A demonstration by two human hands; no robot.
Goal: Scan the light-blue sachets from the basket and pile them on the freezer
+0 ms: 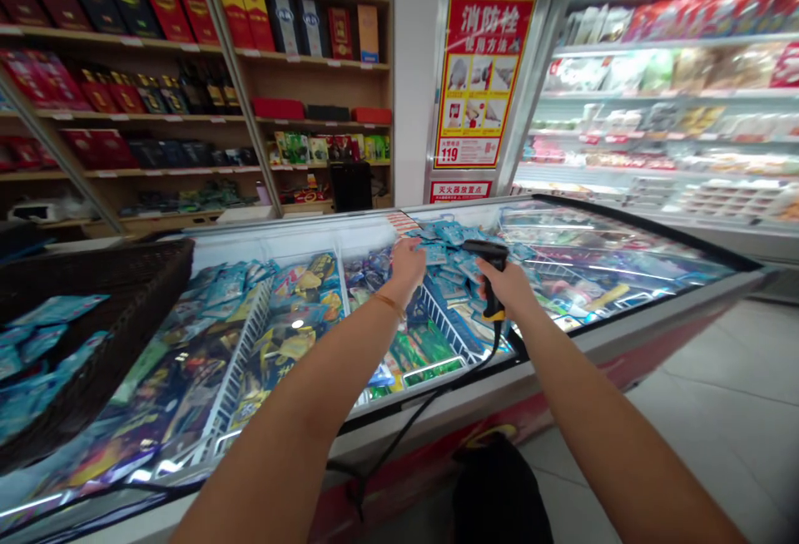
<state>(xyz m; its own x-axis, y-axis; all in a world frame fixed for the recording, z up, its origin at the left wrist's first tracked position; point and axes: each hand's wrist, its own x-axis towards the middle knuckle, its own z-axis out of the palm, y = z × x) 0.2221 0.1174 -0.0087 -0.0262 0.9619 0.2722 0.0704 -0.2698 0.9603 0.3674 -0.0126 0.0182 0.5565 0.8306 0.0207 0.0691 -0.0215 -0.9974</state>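
My right hand (513, 288) is wrapped round the grip of a black and yellow barcode scanner (495, 278), whose head points left over a heap of blue packets (446, 265). A black cable (412, 423) hangs from the scanner's grip and runs down over the freezer's front edge. At the left side of the heap is my left hand (409, 261), its fingers curled at the packets' edge. What lies between those fingers is too small to make out. The blue packets lie loose on top of the chest freezer's (543, 358) glass and wire dividers.
A dark woven basket (178, 265) with more blue packets stands at the left on the freezer. Packaged frozen foods fill the wire compartments. Wooden shelves (318, 57) with boxes and bottles stand behind, and a lit refrigerated display (667, 95) is at the right.
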